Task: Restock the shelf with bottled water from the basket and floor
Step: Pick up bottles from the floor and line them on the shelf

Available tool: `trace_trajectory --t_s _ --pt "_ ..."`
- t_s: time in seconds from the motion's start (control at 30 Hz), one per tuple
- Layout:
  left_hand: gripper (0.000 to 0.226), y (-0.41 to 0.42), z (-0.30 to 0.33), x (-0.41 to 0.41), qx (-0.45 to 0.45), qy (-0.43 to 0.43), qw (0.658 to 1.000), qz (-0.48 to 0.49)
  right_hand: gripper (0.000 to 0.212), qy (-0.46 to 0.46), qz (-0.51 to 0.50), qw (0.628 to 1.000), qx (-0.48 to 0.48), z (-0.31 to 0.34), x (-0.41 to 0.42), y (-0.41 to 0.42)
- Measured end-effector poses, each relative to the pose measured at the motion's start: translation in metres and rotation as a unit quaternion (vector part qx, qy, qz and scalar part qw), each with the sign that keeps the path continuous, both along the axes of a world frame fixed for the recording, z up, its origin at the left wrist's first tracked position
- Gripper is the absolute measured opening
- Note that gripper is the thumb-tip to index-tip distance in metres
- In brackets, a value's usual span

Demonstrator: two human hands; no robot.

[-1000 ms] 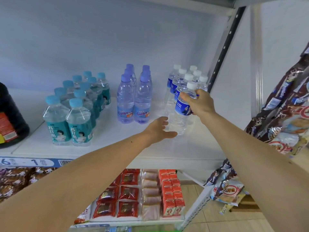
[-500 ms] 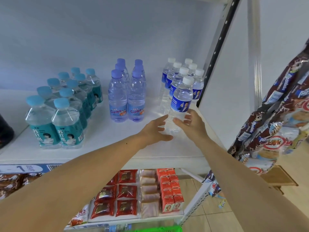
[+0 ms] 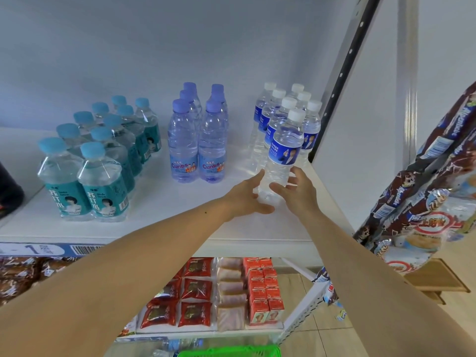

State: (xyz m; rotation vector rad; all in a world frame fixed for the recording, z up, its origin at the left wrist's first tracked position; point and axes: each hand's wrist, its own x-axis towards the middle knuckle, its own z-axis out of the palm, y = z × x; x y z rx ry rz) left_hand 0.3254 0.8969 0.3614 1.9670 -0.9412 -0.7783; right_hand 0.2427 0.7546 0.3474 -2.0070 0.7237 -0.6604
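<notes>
A clear water bottle (image 3: 284,148) with a white cap and blue label stands upright on the white shelf (image 3: 180,228), at the front of a cluster of matching bottles (image 3: 273,104) by the right post. My left hand (image 3: 244,197) lies with straight fingers against the bottle's lower left side. My right hand (image 3: 298,194) cups the lower right side with loose, spread fingers. Only the rim of the green basket (image 3: 229,353) shows, at the bottom edge.
Purple-capped bottles (image 3: 195,140) stand mid-shelf and teal-labelled bottles (image 3: 103,150) to the left. A dark container (image 3: 7,191) sits at the far left. The black upright post (image 3: 342,73) bounds the shelf on the right. Hanging snack bags (image 3: 425,189) crowd the right side. Packaged goods (image 3: 260,289) fill the lower shelf.
My right hand let go of the bottle's label and slid down to its base as the bottle came to stand on the shelf. My left hand closed in on its left side.
</notes>
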Motion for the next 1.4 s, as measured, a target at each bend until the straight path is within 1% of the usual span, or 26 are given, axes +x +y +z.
trace_trajectory --t_s 0.07,0.17,0.33,0.5,0.6,0.7,0.77,0.83,0.97,1.13,1.3,1.4 --pt "0.103 -0.001 0.001 -0.002 -0.004 0.006 1.0 0.003 0.066 -0.001 0.001 1.0 -0.004 0.0 0.0 -0.001" --pt "0.101 -0.002 0.003 -0.004 -0.001 -0.016 1.0 0.005 0.067 0.003 0.004 1.0 -0.008 0.0 0.001 -0.003" --pt "0.098 -0.003 0.008 -0.008 0.028 -0.04 0.999 0.012 0.068 0.009 -0.001 1.0 -0.012 0.001 0.004 -0.004" --pt "0.097 0.0 0.007 -0.012 0.015 -0.022 0.999 0.02 0.067 0.016 -0.003 1.0 -0.026 0.002 0.002 -0.003" --pt "0.092 0.003 0.005 -0.014 0.0 -0.024 0.999 0.038 0.072 0.035 -0.003 0.999 -0.036 0.001 -0.001 0.0" --pt "0.091 0.01 0.001 -0.017 -0.013 -0.01 0.997 0.074 0.078 0.029 -0.024 0.999 -0.023 -0.004 -0.008 0.004" --pt "0.087 0.017 -0.001 -0.021 -0.026 -0.035 0.994 0.098 0.077 0.018 -0.034 0.999 -0.022 -0.008 -0.014 0.009" --pt "0.077 0.026 -0.004 -0.026 -0.039 -0.089 0.988 0.116 0.072 0.006 -0.051 0.998 -0.026 -0.011 -0.019 0.014" --pt "0.052 0.048 -0.008 -0.038 -0.074 -0.169 0.973 0.137 0.055 -0.02 -0.086 0.995 -0.044 -0.012 -0.03 0.033" --pt "0.035 0.086 -0.013 -0.054 -0.127 -0.238 0.954 0.135 0.037 -0.05 -0.136 0.985 -0.09 -0.015 -0.046 0.076" --pt "0.028 0.15 -0.024 -0.066 -0.173 -0.298 0.933 0.108 0.034 -0.118 -0.167 0.963 -0.175 -0.025 -0.054 0.139" --pt "0.024 0.201 -0.04 -0.067 -0.187 -0.304 0.929 0.098 0.037 -0.105 -0.199 0.953 -0.202 -0.04 -0.056 0.187"
